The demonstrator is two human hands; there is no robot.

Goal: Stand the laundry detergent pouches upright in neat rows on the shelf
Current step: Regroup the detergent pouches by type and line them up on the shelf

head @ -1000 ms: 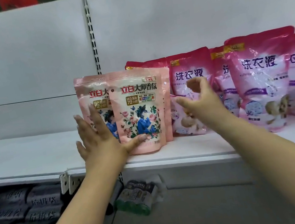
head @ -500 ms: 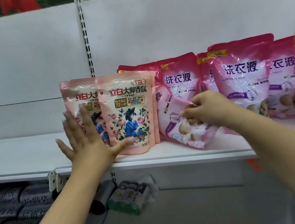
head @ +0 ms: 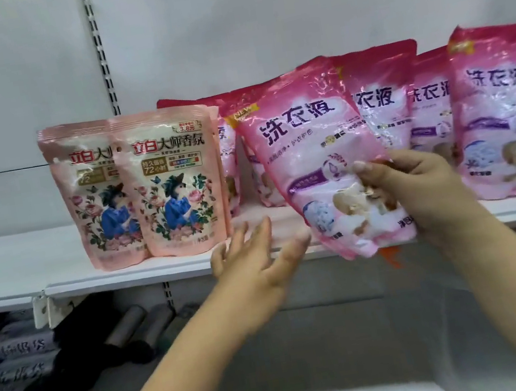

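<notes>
My right hand (head: 420, 192) grips a bright pink detergent pouch (head: 314, 151) by its lower right part and holds it tilted, in front of the white shelf (head: 132, 271) edge. My left hand (head: 256, 257) is open with fingers spread, just left of and below that pouch, at the shelf lip, not clearly touching it. Two pale pink floral pouches (head: 176, 185) stand upright side by side on the shelf at the left. Behind the held pouch, several bright pink pouches (head: 502, 113) stand in a row to the right, partly hidden.
The white back panel with a slotted upright (head: 103, 57) rises behind the shelf. On the lower shelf at left lie dark grey rolls (head: 142, 327) and stacked grey packages (head: 8, 366). An orange tag (head: 393, 256) shows under the shelf edge. Bare shelf surface lies left of the floral pouches.
My right hand has lifted the fallen pink pouch off the shelf and brought it forward, tilted. My left hand left the floral pouches and moved right, under the held pouch.
</notes>
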